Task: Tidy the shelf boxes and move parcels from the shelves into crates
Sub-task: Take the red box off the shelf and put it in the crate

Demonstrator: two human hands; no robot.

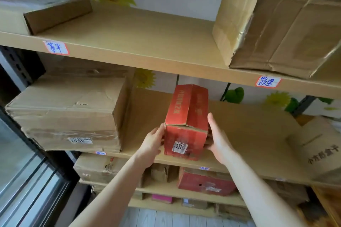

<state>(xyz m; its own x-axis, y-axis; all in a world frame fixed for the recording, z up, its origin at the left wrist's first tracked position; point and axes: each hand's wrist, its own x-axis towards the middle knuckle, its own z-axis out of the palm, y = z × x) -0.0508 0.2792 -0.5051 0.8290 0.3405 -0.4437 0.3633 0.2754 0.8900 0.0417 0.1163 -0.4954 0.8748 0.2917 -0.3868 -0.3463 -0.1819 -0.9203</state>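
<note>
A red cardboard box (pixel 186 121) with a white label stands on the middle shelf (pixel 249 134), its near end at the shelf's front edge. My left hand (pixel 152 146) holds its left side, fingers curled round the lower near corner. On the opposite side, my right hand (pixel 218 139) lies against the box with the thumb pointing up and the fingers tucked under the lower right edge. The box rests upright between both hands.
A large brown box (pixel 70 112) fills the middle shelf's left. A small tan box (pixel 321 145) sits at its right. The top shelf (pixel 138 38) carries a flat box (pixel 46 9) at left and a big crumpled box (pixel 276 29) at right. Lower shelves hold several more boxes, including a red one (pixel 204 182).
</note>
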